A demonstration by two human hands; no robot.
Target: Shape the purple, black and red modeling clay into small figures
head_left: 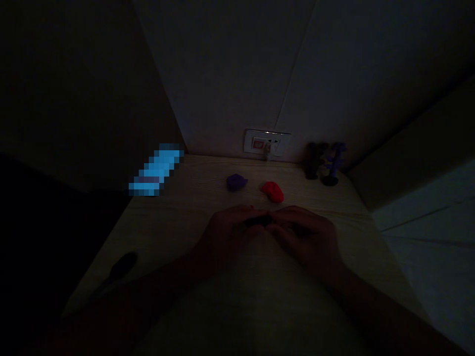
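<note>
Both hands meet over the middle of the wooden tabletop [260, 296] in dim light. My left hand [230, 230] is closed, its fingers and thumb gripping one side of a small dark lump [259, 220]. From the other side my right hand [309, 235] pinches the same lump near its fingertips. The lump's kind is too dark to make out. A tiny red bit [252, 206] shows just beyond the left fingers. Past the hands lie a purple lump [236, 182] and a red lump [273, 192], both soft-looking like modelling clay, touched by neither hand.
A lit, blurred-out phone-like screen [158, 170] is at the back left. A dark spoon-shaped object [124, 265] lies left of my left forearm. A socket plate [266, 142] with a plug is on the wall. Two dark figures [331, 165] stand at the back right.
</note>
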